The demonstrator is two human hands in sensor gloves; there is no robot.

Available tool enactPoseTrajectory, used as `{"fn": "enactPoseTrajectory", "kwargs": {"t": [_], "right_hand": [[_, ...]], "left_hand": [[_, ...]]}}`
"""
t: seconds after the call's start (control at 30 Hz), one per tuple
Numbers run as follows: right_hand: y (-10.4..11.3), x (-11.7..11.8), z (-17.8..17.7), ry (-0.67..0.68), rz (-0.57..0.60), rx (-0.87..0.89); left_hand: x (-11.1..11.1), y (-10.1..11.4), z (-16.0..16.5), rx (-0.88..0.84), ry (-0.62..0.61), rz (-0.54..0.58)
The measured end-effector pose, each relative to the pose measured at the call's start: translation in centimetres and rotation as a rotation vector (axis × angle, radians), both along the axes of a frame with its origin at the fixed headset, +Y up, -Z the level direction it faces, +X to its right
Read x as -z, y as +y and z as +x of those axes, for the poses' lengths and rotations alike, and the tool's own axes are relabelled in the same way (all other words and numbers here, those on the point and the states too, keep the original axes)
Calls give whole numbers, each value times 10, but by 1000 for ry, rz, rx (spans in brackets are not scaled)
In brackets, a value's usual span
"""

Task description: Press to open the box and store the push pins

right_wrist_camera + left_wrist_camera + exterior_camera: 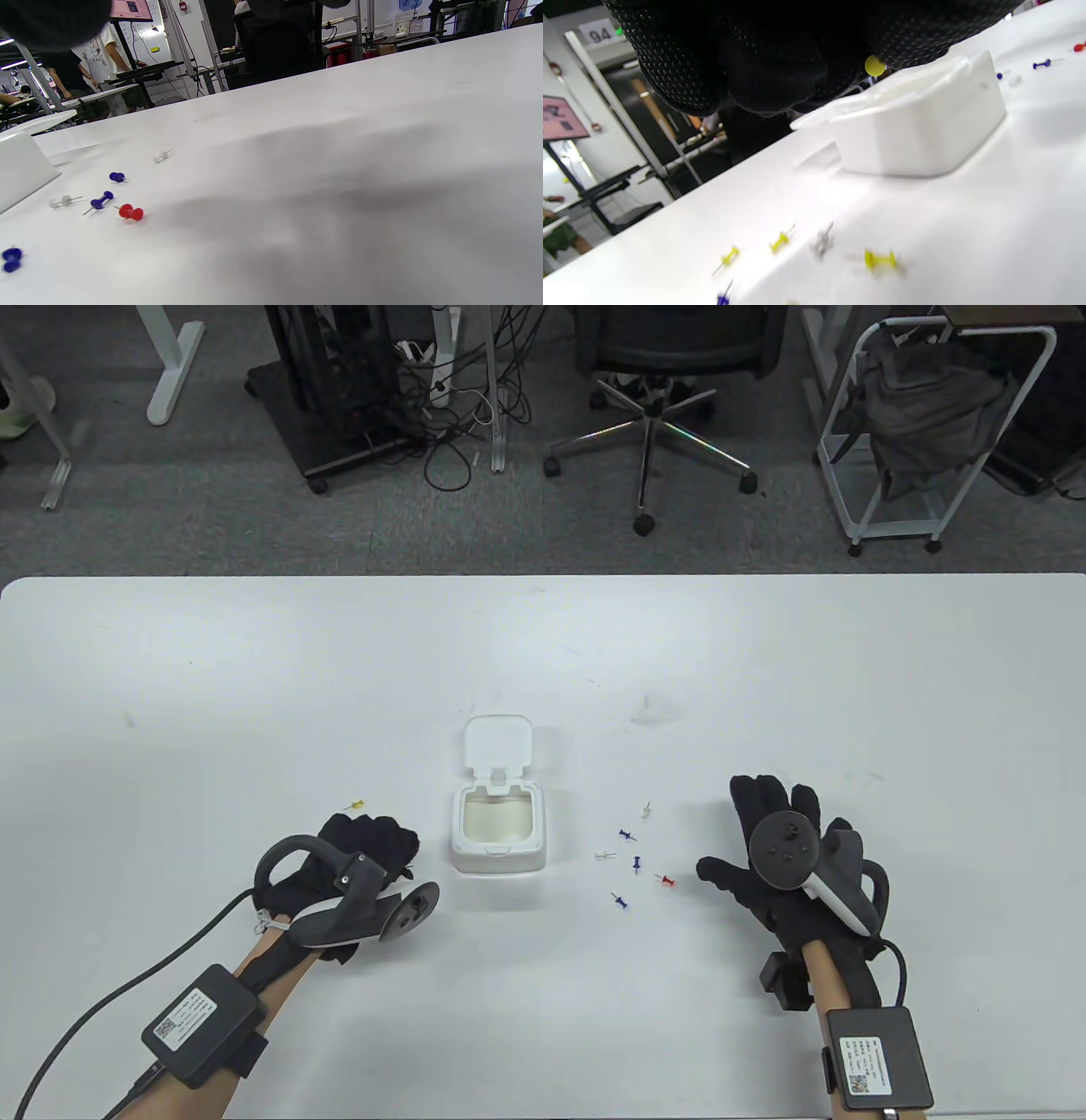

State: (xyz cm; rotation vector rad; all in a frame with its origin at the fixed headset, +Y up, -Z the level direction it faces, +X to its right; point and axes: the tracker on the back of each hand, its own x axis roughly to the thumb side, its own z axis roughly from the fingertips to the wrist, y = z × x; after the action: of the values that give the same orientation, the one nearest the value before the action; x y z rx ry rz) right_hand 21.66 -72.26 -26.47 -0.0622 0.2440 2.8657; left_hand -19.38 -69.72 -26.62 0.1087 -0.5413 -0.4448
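The white box [498, 831] stands open at the table's middle, its lid [499, 742] tipped back. My left hand [382, 844] is curled just left of the box. In the left wrist view its fingers [763, 55] pinch a yellow push pin [874, 66] above the box [916, 127]. My right hand [764, 823] lies flat and spread on the table, empty, right of several loose pins: a red one [668, 881], blue ones [628, 836] and white ones [604, 855].
A yellow pin [356, 805] lies beyond my left hand. The left wrist view shows more pins on the table under that hand: yellow ones [880, 259] and a white one [822, 243]. An office chair [649, 398] and a cart [925, 424] stand beyond the table's far edge.
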Motion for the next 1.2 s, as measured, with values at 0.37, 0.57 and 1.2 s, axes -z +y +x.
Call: {"fn": "enactPoseTrajectory", "kwargs": {"t": [0.37, 0.57, 1.2], "right_hand": [[0, 0, 0, 1, -2, 16], [-1, 0, 0, -1, -12, 14], [0, 0, 0, 4, -13, 14]], "left_hand": [[39, 0, 51, -63, 10, -46], [57, -6, 74, -66, 29, -80], [65, -2, 77, -39, 52, -90]]}}
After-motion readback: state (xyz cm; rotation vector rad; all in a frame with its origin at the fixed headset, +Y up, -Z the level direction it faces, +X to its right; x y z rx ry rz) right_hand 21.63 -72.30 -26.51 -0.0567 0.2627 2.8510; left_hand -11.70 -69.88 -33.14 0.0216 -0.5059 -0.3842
